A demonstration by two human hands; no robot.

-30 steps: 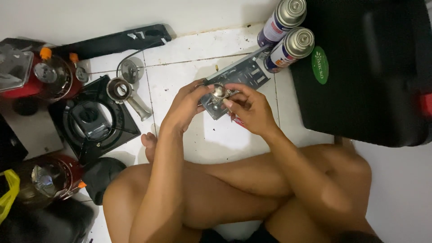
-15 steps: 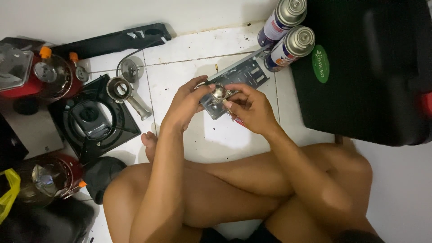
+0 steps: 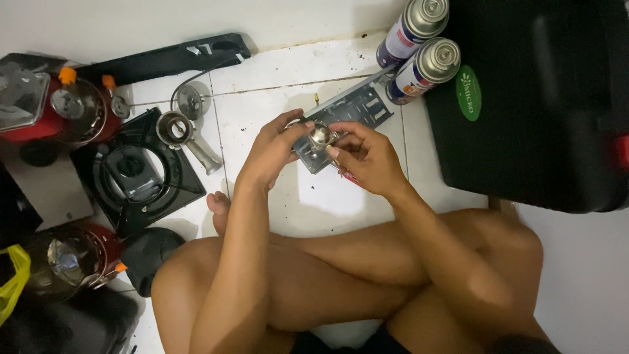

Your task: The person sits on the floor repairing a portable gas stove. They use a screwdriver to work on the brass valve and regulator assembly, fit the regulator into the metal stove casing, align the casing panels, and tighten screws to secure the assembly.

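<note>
A small metal part is held between both hands above the tiled floor (image 3: 308, 203).

The metal burner part (image 3: 317, 145) is pinched by the left hand (image 3: 272, 154) and steadied by the right hand's (image 3: 367, 157) fingertips, kept raised for close work; beyond, a grey plate (image 3: 357, 105) and two gas canisters (image 3: 419, 49) are laid within reach.

My arms are bare from elbow to wrist, no sleeves, no watch, no bands. My left hand (image 3: 268, 154) and right hand (image 3: 367, 157) carry no gloves and no rings that show. Legs and one foot (image 3: 218, 208) are bare; dark shorts edge shows near the bottom.
</note>
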